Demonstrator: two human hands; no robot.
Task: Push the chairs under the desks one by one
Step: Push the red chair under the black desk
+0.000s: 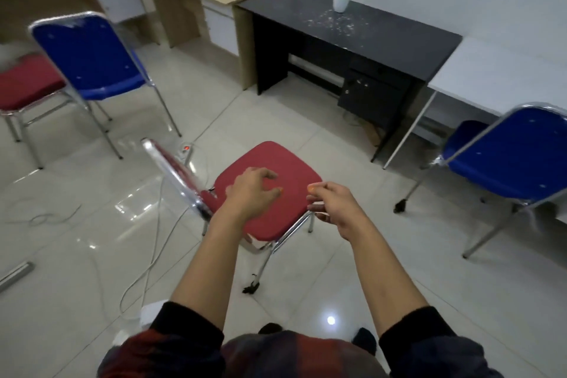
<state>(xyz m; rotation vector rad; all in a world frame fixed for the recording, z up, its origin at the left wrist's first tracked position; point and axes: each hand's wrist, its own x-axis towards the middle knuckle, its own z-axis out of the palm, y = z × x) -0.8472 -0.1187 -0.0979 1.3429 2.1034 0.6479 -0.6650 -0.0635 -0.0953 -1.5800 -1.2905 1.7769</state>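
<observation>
I see both hands over the red chair — left hand loose-fingered, gripping nothing; right hand curled, empty — black desk beyond.

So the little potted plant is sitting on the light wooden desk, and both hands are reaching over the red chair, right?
Not quite. In the head view the potted plant stands on the black desk, not the wooden one. The left hand and right hand do reach over the red chair.

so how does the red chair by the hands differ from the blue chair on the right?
The red chair stands on open floor, backrest to the left; the blue chair sits at the white table, backrest toward the camera. Red seat fully visible, blue mostly hidden. Both have chrome frames.
</observation>
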